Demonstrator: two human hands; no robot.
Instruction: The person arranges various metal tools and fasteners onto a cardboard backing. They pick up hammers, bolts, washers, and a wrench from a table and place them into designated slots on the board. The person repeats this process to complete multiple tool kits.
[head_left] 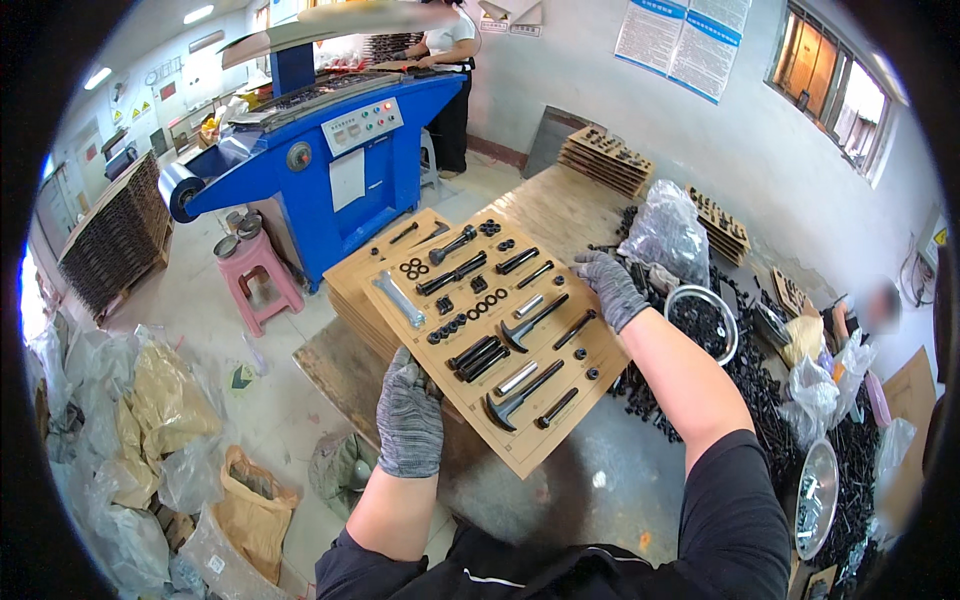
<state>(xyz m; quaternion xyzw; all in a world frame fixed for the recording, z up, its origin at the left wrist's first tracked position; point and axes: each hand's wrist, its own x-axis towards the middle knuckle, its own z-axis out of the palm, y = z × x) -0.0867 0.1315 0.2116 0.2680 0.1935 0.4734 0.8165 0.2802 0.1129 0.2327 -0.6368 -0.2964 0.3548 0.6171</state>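
Observation:
Between my two gloved hands is a tan cardboard sheet (520, 452), tilted and laid out with black bolts, nuts, rings and other hardware. My left hand (410, 425), in a grey knit glove, is closed on its lower left edge. At the upper right edge my right hand (612, 288) grips the sheet, its fingertips partly out of sight. On the sheet are two black T-shaped pieces (534, 322), silver pins (517, 378) and a silver wrench-like piece (399, 299) in clear plastic. Just beyond the sheet's left edge rises a stack of similar cardboard (352, 300), a few parts on top.
A worn table (540, 205) carries heaps of black hardware (760, 400), a metal bowl (735, 330) and a plastic bag (668, 225) on the right. Loaded card stacks (605, 165) stand beyond. A blue machine (350, 190), pink stool (260, 270) and a person (450, 80) are farther off.

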